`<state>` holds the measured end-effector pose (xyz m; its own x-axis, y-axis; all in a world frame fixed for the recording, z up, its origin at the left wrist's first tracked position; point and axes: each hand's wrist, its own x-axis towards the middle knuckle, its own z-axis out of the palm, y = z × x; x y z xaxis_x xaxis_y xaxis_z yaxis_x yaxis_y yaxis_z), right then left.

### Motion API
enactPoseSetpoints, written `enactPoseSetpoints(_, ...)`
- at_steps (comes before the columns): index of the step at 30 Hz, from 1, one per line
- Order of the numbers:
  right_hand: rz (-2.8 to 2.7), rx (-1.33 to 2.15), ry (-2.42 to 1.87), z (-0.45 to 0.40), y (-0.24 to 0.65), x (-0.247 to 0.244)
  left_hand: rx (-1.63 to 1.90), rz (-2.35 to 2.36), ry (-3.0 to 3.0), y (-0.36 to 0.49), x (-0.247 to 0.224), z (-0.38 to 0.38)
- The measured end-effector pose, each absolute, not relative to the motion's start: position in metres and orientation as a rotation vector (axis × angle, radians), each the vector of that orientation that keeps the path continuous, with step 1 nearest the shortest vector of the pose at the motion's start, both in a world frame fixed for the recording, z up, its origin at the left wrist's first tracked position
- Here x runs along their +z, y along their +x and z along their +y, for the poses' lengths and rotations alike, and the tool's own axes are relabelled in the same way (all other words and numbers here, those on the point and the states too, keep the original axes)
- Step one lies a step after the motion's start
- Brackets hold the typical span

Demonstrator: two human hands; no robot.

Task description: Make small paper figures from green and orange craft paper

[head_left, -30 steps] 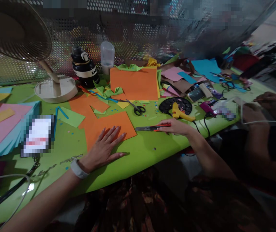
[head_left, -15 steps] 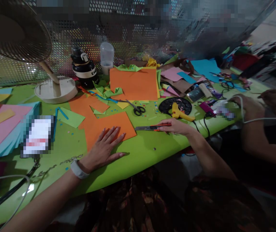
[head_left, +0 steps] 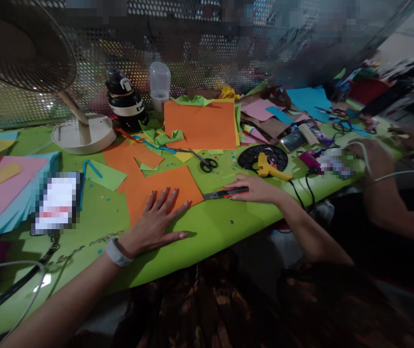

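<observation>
My left hand (head_left: 159, 222) lies flat with spread fingers on an orange paper sheet (head_left: 181, 181) near the table's front edge. In my right hand (head_left: 255, 187) is a box cutter (head_left: 224, 193), its blade pointing left. The blade tip is at the right corner of the orange sheet; whether it touches the paper I cannot tell. Black-handled scissors (head_left: 207, 163) lie just beyond the sheet, and a yellow glue gun (head_left: 270, 169) rests on a round black tray (head_left: 245, 157) beyond my right hand.
On the left stand a fan (head_left: 83, 135) and a stack of coloured paper (head_left: 11, 193), with a phone (head_left: 56, 203) beside it. A black bottle (head_left: 125, 104) and a stack of orange sheets (head_left: 199, 123) are at the back. Another person's hand (head_left: 369, 154) is at the right.
My right hand has shifted slightly left with the box cutter, and the blade now meets the sheet's corner in view. The left hand's fingers have spread a little wider.
</observation>
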<state>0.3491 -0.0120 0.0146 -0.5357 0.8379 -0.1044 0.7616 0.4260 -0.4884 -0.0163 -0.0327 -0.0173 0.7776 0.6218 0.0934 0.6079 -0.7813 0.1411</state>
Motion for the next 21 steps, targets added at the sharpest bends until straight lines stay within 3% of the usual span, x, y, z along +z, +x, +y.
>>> enactPoseSetpoints(9, -2.547, 0.418, -1.369, -0.025, 0.337, 0.003, 0.211, 0.955, 2.881, -0.018, -0.024, -0.03)
enactPoseSetpoints(21, -2.492, 0.432, -1.401, -0.04, 0.338, 0.002, 0.213, 0.973, 2.89, -0.017, -0.023, -0.031)
